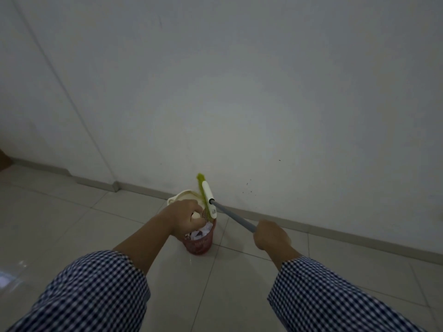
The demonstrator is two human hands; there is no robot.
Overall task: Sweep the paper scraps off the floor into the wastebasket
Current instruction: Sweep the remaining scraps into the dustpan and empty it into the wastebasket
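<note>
left hand (185, 213) clenches the tipped dustpan (184, 196) over the red wastebasket (200, 244); right hand (271, 236) grasps the broom (208, 200). paper scraps (201, 232) lie inside; visible floor (72, 212) looks clear, so it's nearly finished.

left hand (185, 213) tilts dustpan (185, 196) over wastebasket (199, 243) | right hand (271, 236) grips broom (209, 200)
</note>
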